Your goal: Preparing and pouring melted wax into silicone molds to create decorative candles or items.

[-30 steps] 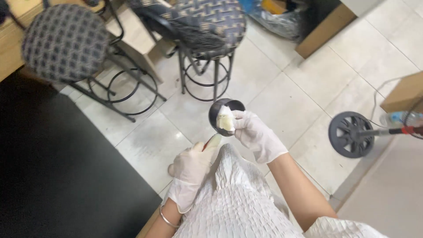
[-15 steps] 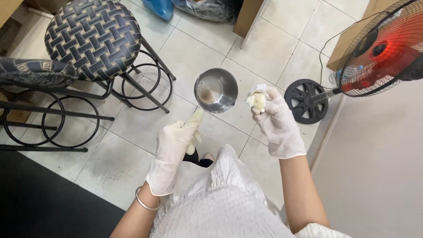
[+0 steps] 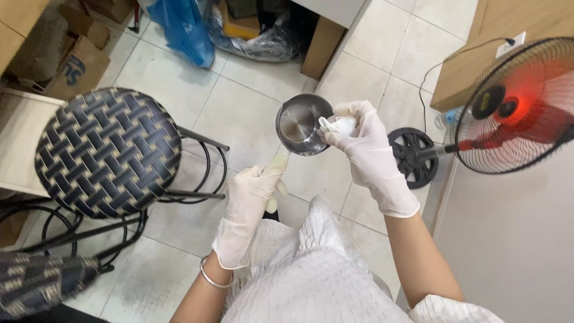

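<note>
The left hand (image 3: 248,206), in a pale glove, is closed around the handle of a small steel pan (image 3: 301,124) and holds it out above the tiled floor (image 3: 239,107). The right hand (image 3: 365,149), gloved too, pinches a wadded white cloth (image 3: 338,125) against the pan's rim, on the side away from the handle. The inside looks mostly shiny, with a faint dull patch near the bottom, so the wiping seems well along but not finished. A woven stool (image 3: 107,152) stands left of the handle hand, a fan (image 3: 520,107) right of the cloth hand.

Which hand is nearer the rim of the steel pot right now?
Right. The right hand presses a white cloth against the steel pot at its rim; the left hand grips the handle below it.
</note>
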